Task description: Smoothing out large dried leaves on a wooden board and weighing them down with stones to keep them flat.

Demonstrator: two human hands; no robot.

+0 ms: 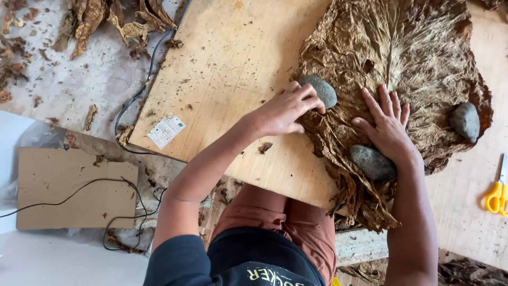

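A stack of large dry brown leaves point(413, 47) lies spread on a wooden board point(233, 69). My left hand point(283, 111) rests at the stack's left edge, with its fingers bent over a grey stone point(320, 89). My right hand point(389, 124) lies flat on the leaves with its fingers spread. A second grey stone point(372, 162) sits just below my right wrist, and a third grey stone point(465, 122) weighs down the right edge of the leaves.
Yellow-handled scissors point(497, 193) lie on the board at the far right. Loose dry leaf scraps point(106, 18) lie on the floor at the upper left. A black cable point(132, 100) runs past a cardboard piece point(71, 188). A white label point(166, 131) is stuck on the board.
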